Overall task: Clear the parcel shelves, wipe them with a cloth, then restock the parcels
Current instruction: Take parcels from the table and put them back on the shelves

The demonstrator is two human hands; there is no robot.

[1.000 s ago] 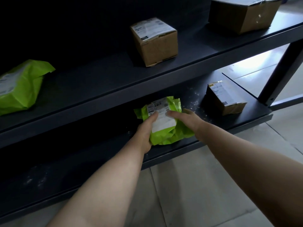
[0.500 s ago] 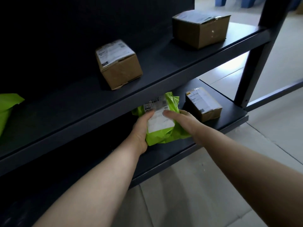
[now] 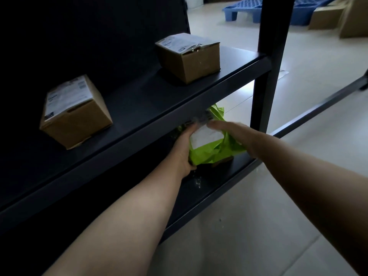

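Note:
A bright green mailer bag [image 3: 214, 150] with a white label is held between both hands at the right end of the dark lower shelf [image 3: 209, 188]. My left hand [image 3: 184, 148] grips its left edge, thumb on the label. My right hand [image 3: 231, 132] holds the bag's right side with fingers laid over the top. The bag covers most of a small brown box [image 3: 223, 161] beneath it. Two labelled cardboard boxes [image 3: 74, 112] [image 3: 190, 56] stand on the upper shelf [image 3: 151, 108].
The rack's dark upright post [image 3: 268, 62] stands just right of the bag. Pale tiled floor [image 3: 258, 226] lies below and to the right. A blue pallet [image 3: 278, 8] and brown cartons [image 3: 338, 18] sit far back. White specks dot the lower shelf.
The view has swung right, so the left green bag is out of frame. Both hands have carried the green mailer right, over the small box on the lower shelf.

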